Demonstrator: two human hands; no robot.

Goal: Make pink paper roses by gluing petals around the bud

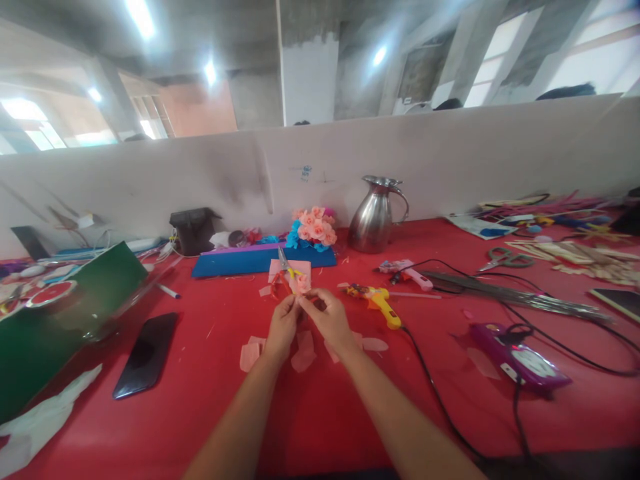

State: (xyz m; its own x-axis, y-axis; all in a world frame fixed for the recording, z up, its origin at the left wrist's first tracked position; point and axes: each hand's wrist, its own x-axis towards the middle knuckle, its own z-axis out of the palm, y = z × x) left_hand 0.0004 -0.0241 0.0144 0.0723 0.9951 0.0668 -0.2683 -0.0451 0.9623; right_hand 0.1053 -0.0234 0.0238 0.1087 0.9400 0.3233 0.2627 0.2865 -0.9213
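Observation:
A small pink paper flower (301,283) is pinched between both hands, low over the middle of the table. My left hand (283,321) closes its fingertips at the flower's base, and my right hand (327,319) grips the same spot from the other side. Just beyond lie scissors (283,259) with red and yellow handles, on a square of pink paper (277,268). Cut pink paper petals (303,352) are scattered under and beside my wrists. Farther back stands a bunch of pink paper flowers (315,227) with blue paper around it.
To the right are a yellow glue gun (384,307), a pink glue gun (413,273), dark scissors (505,259) and a purple power strip (520,357) with trailing cords. A metal jug (373,217) stands behind. Leftward lie a phone (146,355) and a green board (45,340).

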